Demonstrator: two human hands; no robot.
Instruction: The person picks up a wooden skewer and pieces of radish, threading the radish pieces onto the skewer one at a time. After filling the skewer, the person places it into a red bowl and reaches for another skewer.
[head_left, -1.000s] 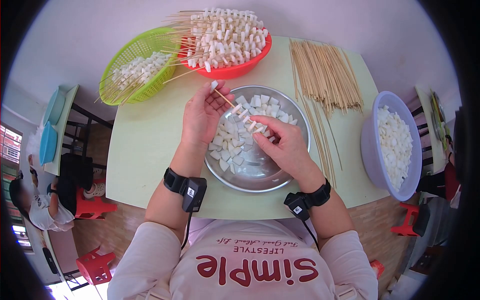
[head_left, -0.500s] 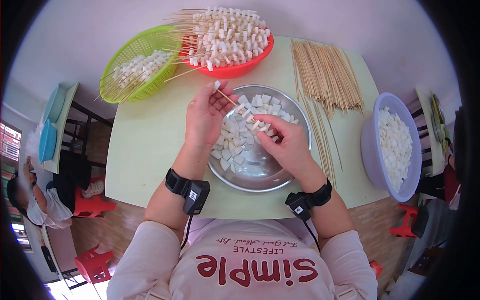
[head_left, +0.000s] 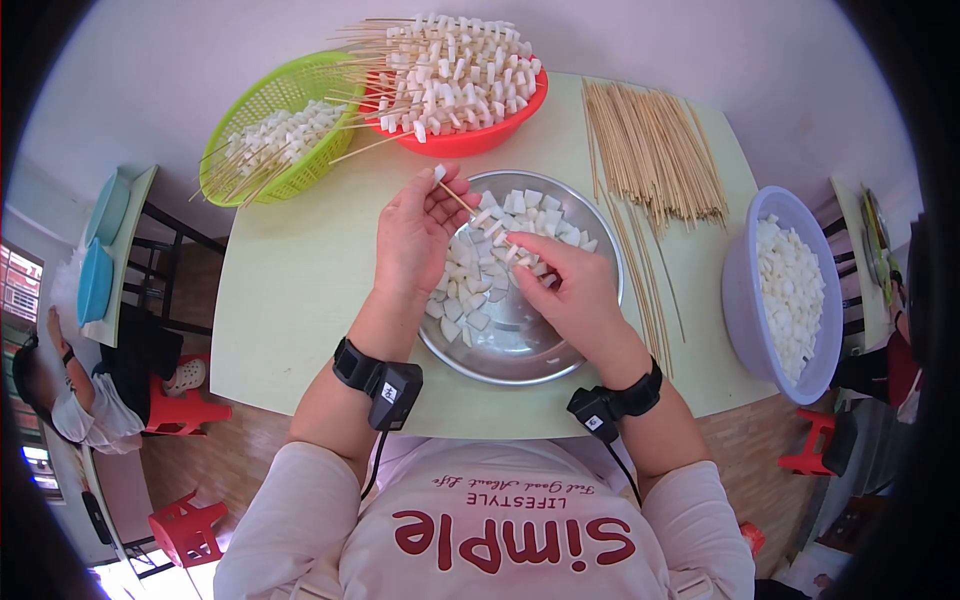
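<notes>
My left hand (head_left: 412,225) pinches a white chunk (head_left: 439,173) between thumb and index finger, its other fingers loosely curled. That chunk sits at the far end of a thin bamboo skewer (head_left: 458,198). Closer to my right hand (head_left: 570,285), several white pieces are threaded on the same skewer. The thumb and index finger of the right hand close around this threaded part, hiding some of it. Both hands are over a round metal basin (head_left: 520,350), which holds many loose white chunks (head_left: 465,290).
A red basin (head_left: 470,142) piled with filled skewers and a green basket (head_left: 215,150) stand at the back. Bare bamboo skewers (head_left: 655,150) lie at back right. A purple tub (head_left: 738,270) of white chunks is at right. A person (head_left: 95,400) sits far left.
The left hand and its white chunk have shifted very slightly to the right. The right hand stays nearly in place. At far left, the seated person's arm has moved.
</notes>
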